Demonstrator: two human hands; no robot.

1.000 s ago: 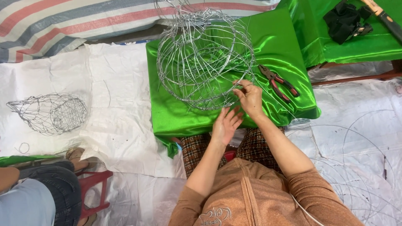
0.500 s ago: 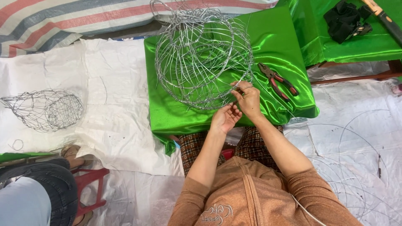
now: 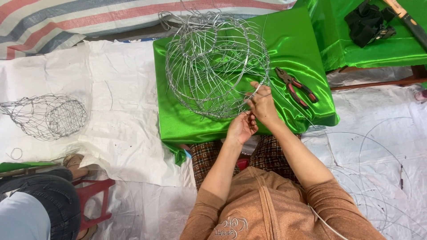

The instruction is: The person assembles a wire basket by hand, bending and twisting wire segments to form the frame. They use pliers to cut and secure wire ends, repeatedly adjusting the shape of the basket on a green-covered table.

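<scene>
Head view looks down on a round wire frame (image 3: 217,64), a ball-shaped cage of thin silver wire that sits on a table draped in shiny green cloth (image 3: 178,120), toward the far side of the scene. The right hand (image 3: 263,103) pinches the frame's near right rim, fingers closed on a strand of wire there. The left hand (image 3: 242,126) sits just beside it, nearer the person, its fingers curled on what looks like the same loose strand (the wire is too thin to follow for certain).

I judge the frame light for its bulk and springy rather than rigid: the thin strands would bend under a squeeze, and cut ends could prick. The thicker hoop around its middle looks the soundest place to take hold, with both hands spread apart. The satin under it looks slippery, so the frame could slide when pushed.

Red-handled pliers (image 3: 296,87) lie on the cloth just right of the hands. A smaller wire cage (image 3: 44,116) rests on white sheeting (image 3: 124,111) well to the left.
</scene>
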